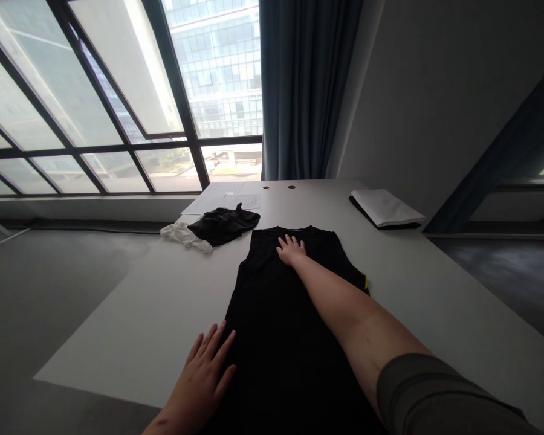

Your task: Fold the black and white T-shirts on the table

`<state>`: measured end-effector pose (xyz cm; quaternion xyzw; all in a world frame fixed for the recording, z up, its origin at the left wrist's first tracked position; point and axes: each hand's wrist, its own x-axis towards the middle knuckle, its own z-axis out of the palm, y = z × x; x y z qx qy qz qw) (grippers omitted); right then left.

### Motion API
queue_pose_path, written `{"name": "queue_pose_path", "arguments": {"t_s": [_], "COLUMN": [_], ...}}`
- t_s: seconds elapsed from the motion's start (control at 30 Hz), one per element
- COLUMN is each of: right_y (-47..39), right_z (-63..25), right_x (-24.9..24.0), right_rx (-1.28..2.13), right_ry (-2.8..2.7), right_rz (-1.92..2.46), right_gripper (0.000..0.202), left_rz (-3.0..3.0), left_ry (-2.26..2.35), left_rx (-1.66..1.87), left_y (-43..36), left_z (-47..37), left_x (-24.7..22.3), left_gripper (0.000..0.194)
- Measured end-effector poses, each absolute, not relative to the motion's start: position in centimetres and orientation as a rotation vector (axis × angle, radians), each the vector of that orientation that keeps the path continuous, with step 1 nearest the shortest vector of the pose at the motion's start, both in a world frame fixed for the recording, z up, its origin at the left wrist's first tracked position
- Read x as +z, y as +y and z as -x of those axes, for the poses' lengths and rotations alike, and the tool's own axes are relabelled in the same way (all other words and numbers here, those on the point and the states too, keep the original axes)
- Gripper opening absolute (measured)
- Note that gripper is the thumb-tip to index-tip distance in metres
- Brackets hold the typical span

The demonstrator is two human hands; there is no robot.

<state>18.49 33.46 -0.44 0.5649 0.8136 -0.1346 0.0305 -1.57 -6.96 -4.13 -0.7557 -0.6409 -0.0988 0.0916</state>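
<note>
A black sleeveless top (pixel 272 314) lies spread flat on the white table (pixel 149 314), its neckline toward the far end. My right hand (pixel 291 249) reaches out over it and rests with spread fingers just below the neckline. Along the garment's left edge, near me, lies my left hand (pixel 208 365), fingers apart, the fingertips at the cloth's border. Neither hand grips anything. A small yellow bit (pixel 366 281) shows at the top's right edge. My right forearm hides part of the cloth's right side.
Beyond the top's left shoulder lie a crumpled black cloth (pixel 226 223) and a crumpled white cloth (pixel 185 235). Paper sheets (pixel 222 196) sit at the back left. At the back right is a folded white and black stack (pixel 385 207). A blue curtain (pixel 306 90) hangs behind the table.
</note>
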Motion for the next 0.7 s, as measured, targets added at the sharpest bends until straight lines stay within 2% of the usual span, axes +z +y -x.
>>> {"name": "queue_pose_path", "arguments": {"t_s": [0.4, 0.63, 0.7], "right_y": [38.2, 37.6, 37.0], "right_z": [-18.7, -17.3, -15.0], "right_x": [-2.7, -1.6, -0.8], "right_rx": [-0.397, -0.345, -0.296], "right_ry": [2.502, 2.531, 2.596], "right_rz": [-1.83, -1.898, -1.908], "right_gripper": [0.068, 0.067, 0.066], "left_rz": [2.358, 2.07, 1.954], "left_ry": [-1.893, -1.999, -2.099], "left_rx": [-0.195, -0.435, -0.497], "left_y": [-2.2, -6.9, -8.2], "left_z": [0.6, 1.0, 0.8], "left_x": [-3.1, -4.2, -4.3], "left_gripper": [0.066, 0.064, 0.057]}}
